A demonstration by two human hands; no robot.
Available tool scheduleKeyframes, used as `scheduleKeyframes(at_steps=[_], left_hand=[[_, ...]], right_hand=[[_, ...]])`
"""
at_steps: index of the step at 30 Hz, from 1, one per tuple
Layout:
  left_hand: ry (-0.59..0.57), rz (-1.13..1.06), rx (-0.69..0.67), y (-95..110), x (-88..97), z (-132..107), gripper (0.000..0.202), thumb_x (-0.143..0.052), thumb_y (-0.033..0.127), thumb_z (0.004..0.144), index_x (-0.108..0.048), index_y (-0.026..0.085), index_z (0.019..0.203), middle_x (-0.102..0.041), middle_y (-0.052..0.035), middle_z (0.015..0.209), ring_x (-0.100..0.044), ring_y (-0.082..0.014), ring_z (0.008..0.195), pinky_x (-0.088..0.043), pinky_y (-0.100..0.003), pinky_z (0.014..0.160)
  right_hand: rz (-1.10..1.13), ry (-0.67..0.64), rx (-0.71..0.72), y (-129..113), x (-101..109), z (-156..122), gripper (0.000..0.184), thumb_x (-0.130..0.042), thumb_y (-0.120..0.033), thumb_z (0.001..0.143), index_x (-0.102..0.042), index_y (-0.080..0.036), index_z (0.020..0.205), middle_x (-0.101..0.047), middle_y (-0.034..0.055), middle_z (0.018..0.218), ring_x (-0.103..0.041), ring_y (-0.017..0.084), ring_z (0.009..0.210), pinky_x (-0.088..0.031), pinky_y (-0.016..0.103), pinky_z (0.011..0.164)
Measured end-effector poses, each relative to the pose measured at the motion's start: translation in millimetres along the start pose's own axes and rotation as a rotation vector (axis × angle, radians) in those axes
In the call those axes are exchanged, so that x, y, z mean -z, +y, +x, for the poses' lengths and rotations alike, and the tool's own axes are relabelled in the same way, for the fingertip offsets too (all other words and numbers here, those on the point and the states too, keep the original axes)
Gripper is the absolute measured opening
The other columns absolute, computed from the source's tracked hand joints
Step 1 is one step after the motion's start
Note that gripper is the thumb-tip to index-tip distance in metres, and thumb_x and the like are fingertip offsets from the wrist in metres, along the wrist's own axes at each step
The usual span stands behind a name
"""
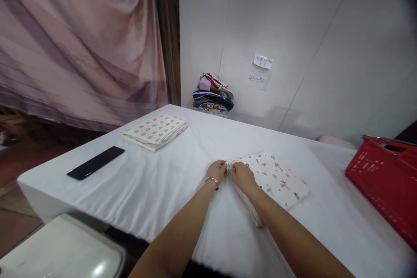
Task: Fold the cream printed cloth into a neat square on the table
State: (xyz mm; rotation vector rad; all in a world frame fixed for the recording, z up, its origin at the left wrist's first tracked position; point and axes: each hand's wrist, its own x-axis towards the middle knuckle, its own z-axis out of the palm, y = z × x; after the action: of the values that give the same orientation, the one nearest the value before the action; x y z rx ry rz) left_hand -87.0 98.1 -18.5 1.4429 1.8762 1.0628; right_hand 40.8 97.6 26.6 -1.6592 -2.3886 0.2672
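Observation:
A folded white cloth [276, 178] printed with small palm trees and other motifs lies on the white-covered table [176, 178]. At its left corner, my left hand [216, 171], with a bracelet at the wrist, is closed with the fingertips pinching the layered edge. Just beside it, my right hand [241, 175] grips the same corner from above, fingers bent over the edge. My right forearm passes over the near side of the cloth and hides part of it. Further left rests a second folded cloth [156, 130], white with grey heart-like shapes.
A flat black object [96, 163] like a phone lies on the left of the table. The red plastic basket [387, 178] stands at the right edge. Behind the table is a stack of folded fabrics [213, 97] by the wall. A white stool-like surface [61, 247] sits at lower left.

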Motion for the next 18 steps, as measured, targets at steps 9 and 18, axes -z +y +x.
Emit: scheduleKeyframes(at_steps=[9, 18], left_hand=[[-0.027, -0.049, 0.002, -2.3, 1.8, 4.6, 0.023, -0.046, 0.026, 0.081, -0.067, 0.021, 0.088, -0.069, -0.0021, 0.087, -0.06, -0.0148, 0.088, -0.042, -0.025, 0.082], [-0.017, -0.001, 0.002, -1.8, 0.0, 4.9, 0.024, -0.047, 0.027, 0.08, -0.067, 0.021, 0.091, -0.068, -0.0022, 0.093, -0.059, -0.0151, 0.089, -0.042, -0.025, 0.082]], right_hand=[[-0.084, -0.02, -0.043, -3.9, -5.0, 11.7, 0.023, -0.041, -0.03, 0.085, -0.06, -0.018, 0.084, -0.063, 0.0068, 0.089, -0.057, 0.017, 0.077, -0.033, 0.025, 0.061], [-0.023, 0.076, 0.003, -2.1, -4.4, 10.1, 0.025, -0.036, -0.026, 0.088, -0.06, -0.018, 0.083, -0.063, 0.0054, 0.087, -0.055, 0.015, 0.077, -0.032, 0.024, 0.064]])
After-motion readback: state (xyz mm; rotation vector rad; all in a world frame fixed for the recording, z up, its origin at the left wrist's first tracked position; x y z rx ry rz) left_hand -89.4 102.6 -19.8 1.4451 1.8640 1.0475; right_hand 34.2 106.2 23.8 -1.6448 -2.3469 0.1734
